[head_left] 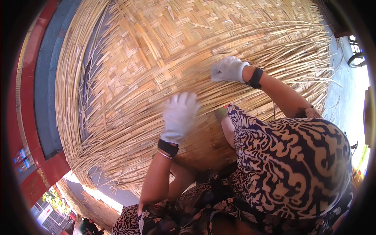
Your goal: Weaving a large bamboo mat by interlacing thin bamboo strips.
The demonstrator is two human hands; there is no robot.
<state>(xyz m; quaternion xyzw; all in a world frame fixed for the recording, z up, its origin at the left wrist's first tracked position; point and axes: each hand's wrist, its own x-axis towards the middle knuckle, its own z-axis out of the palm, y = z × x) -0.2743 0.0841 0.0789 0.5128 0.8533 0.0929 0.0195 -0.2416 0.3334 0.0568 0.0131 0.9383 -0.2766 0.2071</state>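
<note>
A large woven mat point(168, 51) of pale split reeds spreads in front of me, with a herringbone weave in its far part. Loose reed strips point(250, 92) run across its near part in a long, uneven band. My left hand point(180, 117), in a white glove, is over these strips at the middle; motion blurs it and its fingertips are hidden. Farther off and to the right, my right hand point(229, 69), also gloved, is closed in a fist low over the band. Its fingers seem to grip reed strips, though the held part is mostly hidden. Dark bands circle both wrists.
My knee, under dark patterned cloth point(293, 164), rises at the lower right, beside the mat's near edge. A bundle of long reeds point(70, 78) curves along the left side. Beyond it stands a red and grey ledge point(37, 102). A wheel point(356, 60) shows at the far right.
</note>
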